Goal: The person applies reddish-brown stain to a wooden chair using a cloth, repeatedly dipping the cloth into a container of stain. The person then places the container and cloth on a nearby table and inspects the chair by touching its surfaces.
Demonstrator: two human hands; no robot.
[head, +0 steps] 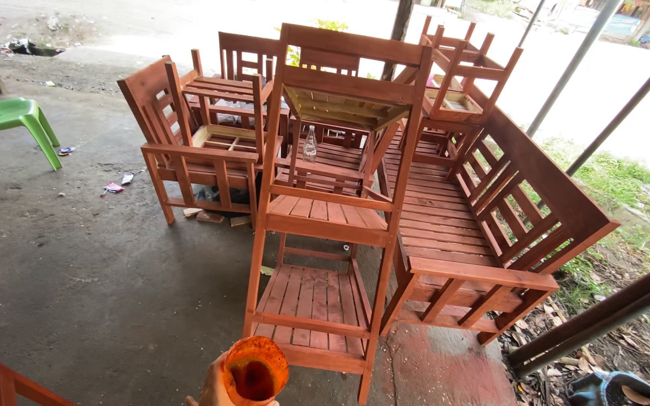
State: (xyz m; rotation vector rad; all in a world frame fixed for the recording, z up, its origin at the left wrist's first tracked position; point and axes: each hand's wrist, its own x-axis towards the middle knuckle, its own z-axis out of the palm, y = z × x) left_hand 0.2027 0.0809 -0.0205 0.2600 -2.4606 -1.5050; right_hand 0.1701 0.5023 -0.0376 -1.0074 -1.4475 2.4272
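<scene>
A hand (pixel 216 387) is rising into view at the near edge, fingers curling around a small cup (pixel 254 370) that is holding dark red-brown stain, its rim and walls smeared orange. Which hand it is cannot be told for certain; it appears to be the left, and the other hand is not showing. Just beyond the cup, a tall slatted shelf (pixel 325 225) is standing on the concrete floor (pixel 92 286), wearing the same reddish coat. A long bench (pixel 475 218) is sitting touching it on the right, an armchair (pixel 197 146) is standing to the left, and more chairs (pixel 460 71) are lying stacked on the pieces at the far side. A clear bottle (pixel 309 143) is resting upright on slats behind the shelf. A green plastic chair (pixel 5 120) is standing well apart at far left, and scraps of litter (pixel 114 186) are lying on the floor between it and the armchair. Judging by the cup and the coloured wood, the staining appears to be well along, with the person surveying the set. No brush is showing, so any further coating would seem to call for a tool in the free hand and a steady, level cup.
</scene>
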